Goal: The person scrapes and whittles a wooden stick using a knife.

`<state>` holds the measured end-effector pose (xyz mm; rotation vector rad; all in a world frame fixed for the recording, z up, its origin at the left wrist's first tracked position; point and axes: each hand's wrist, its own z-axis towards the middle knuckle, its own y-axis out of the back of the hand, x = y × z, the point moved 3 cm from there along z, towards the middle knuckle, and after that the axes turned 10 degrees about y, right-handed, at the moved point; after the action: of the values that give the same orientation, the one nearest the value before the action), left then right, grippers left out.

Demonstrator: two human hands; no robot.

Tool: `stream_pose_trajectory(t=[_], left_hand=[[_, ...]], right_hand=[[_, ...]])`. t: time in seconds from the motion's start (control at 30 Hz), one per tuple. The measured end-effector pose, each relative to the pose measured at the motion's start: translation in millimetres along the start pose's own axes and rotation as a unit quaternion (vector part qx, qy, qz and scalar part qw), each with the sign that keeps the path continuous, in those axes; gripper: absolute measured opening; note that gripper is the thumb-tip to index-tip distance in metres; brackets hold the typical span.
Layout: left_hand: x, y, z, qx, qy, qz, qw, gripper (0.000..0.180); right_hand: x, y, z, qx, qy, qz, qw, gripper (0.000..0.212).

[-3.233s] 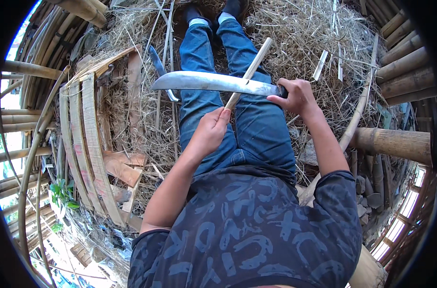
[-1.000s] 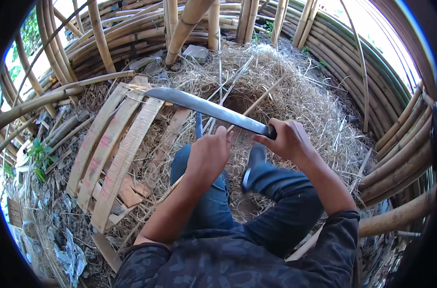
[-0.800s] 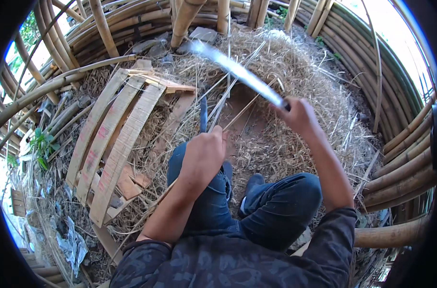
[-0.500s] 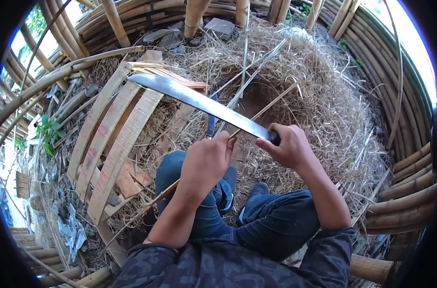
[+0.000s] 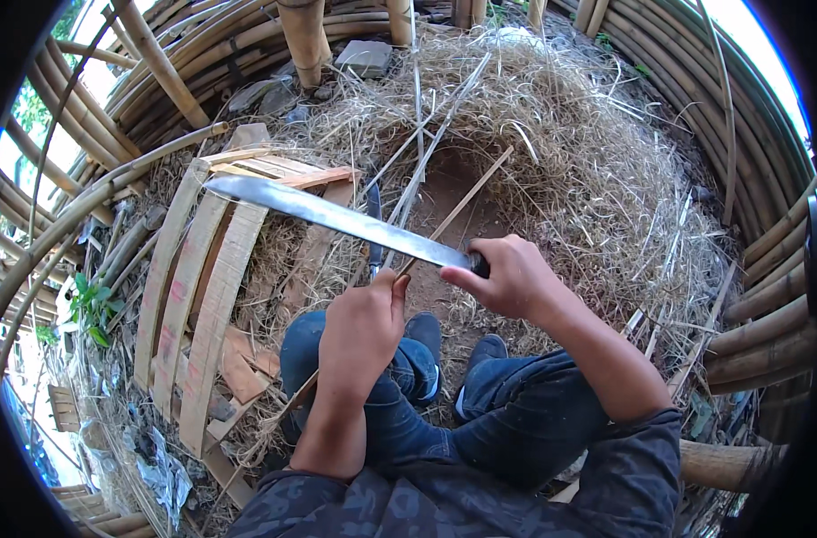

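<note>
Straw-covered ground (image 5: 588,170) lying below; my right hand (image 5: 507,278) is gripping the machete (image 5: 337,218), my left hand (image 5: 362,330) closing around a thin stick (image 5: 467,199).

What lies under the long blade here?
Under the machete blade lie wooden slats, dry straw and a thin bamboo strip held by the left hand. Ground beneath stays covered.

You wear a dark navy short-sleeved shirt (image 5: 480,507) with a paler grey blotchy print all over it, sleeves ending above the elbow. Both forearms are bare, left hand (image 5: 364,327) and right hand (image 5: 512,278) ungloved, no watch or rings visible. Blue denim jeans (image 5: 516,421), creased at the knees. Dark shoes (image 5: 424,334) with a lighter sole edge.
</note>
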<state>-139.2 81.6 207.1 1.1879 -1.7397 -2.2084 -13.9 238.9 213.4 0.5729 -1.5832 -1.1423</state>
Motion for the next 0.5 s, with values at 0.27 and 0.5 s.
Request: stream_pose_trajectory(t=[0.27,0.5], left_hand=[[7,-2,-7,0.033,0.023,-0.030,0.999,0.030],[0,5,-11,0.018,0.022,-0.064,0.998,0.032]], right_hand=[[-74,5,-8,-0.091,-0.128,0.094,0.983,0.065],[18,1,-11,-0.015,-0.002,0.000,1.000,0.066]])
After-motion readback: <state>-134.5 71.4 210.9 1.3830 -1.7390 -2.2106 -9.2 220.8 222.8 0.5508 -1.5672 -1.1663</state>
